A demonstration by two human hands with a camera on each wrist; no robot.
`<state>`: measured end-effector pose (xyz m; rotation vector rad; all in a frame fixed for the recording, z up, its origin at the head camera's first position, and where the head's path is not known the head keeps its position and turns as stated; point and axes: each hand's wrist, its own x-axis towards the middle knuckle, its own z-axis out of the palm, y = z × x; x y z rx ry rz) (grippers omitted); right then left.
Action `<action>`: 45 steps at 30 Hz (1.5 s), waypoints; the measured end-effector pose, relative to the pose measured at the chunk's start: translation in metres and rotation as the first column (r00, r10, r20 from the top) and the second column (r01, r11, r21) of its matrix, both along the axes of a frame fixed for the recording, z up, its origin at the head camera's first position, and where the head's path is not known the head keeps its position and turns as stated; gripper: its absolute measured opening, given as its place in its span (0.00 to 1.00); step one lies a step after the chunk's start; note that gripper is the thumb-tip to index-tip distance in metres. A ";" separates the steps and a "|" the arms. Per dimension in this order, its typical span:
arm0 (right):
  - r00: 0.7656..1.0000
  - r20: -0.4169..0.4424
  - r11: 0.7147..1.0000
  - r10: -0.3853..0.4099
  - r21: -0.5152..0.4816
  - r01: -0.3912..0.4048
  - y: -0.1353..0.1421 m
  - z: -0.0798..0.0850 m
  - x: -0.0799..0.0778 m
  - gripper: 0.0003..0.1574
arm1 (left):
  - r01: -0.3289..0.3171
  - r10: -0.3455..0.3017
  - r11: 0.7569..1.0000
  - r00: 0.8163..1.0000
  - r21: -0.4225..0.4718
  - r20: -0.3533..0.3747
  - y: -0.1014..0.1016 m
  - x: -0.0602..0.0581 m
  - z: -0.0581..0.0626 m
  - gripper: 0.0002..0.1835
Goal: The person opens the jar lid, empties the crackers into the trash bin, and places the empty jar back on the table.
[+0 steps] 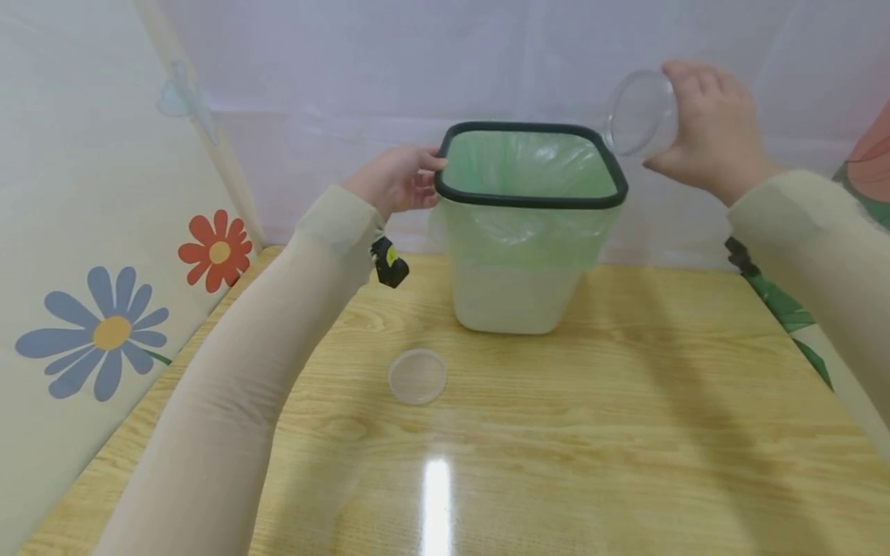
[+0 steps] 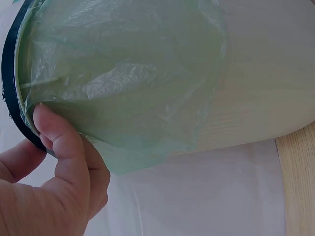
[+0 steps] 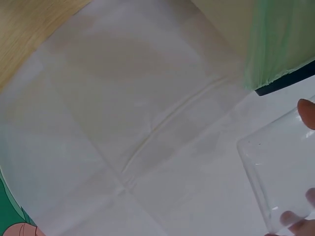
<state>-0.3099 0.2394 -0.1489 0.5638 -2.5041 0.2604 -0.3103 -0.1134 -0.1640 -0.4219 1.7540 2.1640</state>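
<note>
A pale trash bin (image 1: 514,297) with a black rim ring (image 1: 531,202) stands on the table, lined with a thin green plastic bag (image 1: 521,232) folded over its edge. My left hand (image 1: 399,177) grips the left side of the rim; in the left wrist view the thumb and fingers (image 2: 64,142) pinch the ring and bag from both sides. My right hand (image 1: 719,127) holds a clear plastic container (image 1: 643,116) on its side, just off the bin's right rim. In the right wrist view the container (image 3: 280,162) looks see-through, with no contents visible.
A clear round lid (image 1: 417,377) lies on the wood-grain table (image 1: 556,432), in front of the bin and to its left. Behind the bin hangs a pale sheet (image 1: 389,69). A flower-printed covering (image 1: 83,201) borders the left side.
</note>
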 end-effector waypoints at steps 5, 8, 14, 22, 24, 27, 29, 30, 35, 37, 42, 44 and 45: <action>1.000 0.012 0.999 0.003 -0.033 -0.003 0.001 -0.002 0.003 0.60 | -0.008 0.008 1.000 1.000 0.000 0.007 0.000 0.002 0.001 0.28; 1.000 0.028 0.999 -0.001 -0.049 0.002 0.002 -0.002 0.005 0.61 | -0.009 0.009 1.000 1.000 0.000 0.005 0.000 0.002 0.001 0.28; 0.997 0.076 0.994 -0.010 -0.105 0.018 0.004 -0.002 0.007 0.63 | -0.008 0.008 1.000 1.000 0.001 0.006 0.000 0.002 0.001 0.27; 0.993 0.121 0.982 -0.011 -0.185 0.034 0.008 -0.004 0.012 0.66 | -0.007 0.007 1.000 1.000 0.004 0.008 0.001 0.001 0.001 0.27; 0.992 0.127 0.979 -0.015 -0.200 0.041 0.009 -0.005 0.013 0.67 | -0.007 0.007 1.000 1.000 -0.001 0.007 0.001 0.001 0.000 0.27; 0.989 0.147 0.970 -0.020 -0.238 0.055 0.009 -0.006 0.015 0.67 | -0.010 0.010 1.000 1.000 -0.007 0.005 0.001 0.001 0.000 0.27; 0.986 0.166 0.963 -0.027 -0.260 0.070 0.011 -0.008 0.016 0.68 | -0.010 0.010 1.000 1.000 -0.011 0.004 0.001 0.001 -0.001 0.27; 0.984 0.177 0.959 -0.030 -0.272 0.079 0.012 -0.009 0.017 0.69 | -0.010 0.010 1.000 1.000 -0.010 0.004 0.001 0.001 -0.001 0.27; 0.982 0.186 0.949 -0.030 -0.303 0.086 0.017 -0.013 0.019 0.68 | -0.011 0.011 1.000 1.000 -0.004 0.005 0.001 0.001 0.000 0.27; 0.983 0.180 0.947 -0.027 -0.311 0.083 0.017 -0.014 0.019 0.68 | -0.010 0.010 1.000 1.000 -0.005 0.003 0.001 0.000 -0.001 0.27; 0.976 0.210 0.937 -0.047 -0.330 0.117 0.019 -0.016 0.022 0.69 | -0.010 0.009 1.000 1.000 -0.013 -0.005 0.000 0.000 -0.001 0.27; 0.975 0.218 0.931 -0.048 -0.344 0.123 0.019 -0.017 0.024 0.70 | -0.008 0.008 1.000 1.000 -0.013 -0.009 0.000 0.000 -0.002 0.27; 0.975 0.217 0.929 -0.045 -0.351 0.121 0.019 -0.017 0.024 0.70 | -0.005 0.005 1.000 1.000 -0.014 -0.012 0.000 0.000 -0.002 0.27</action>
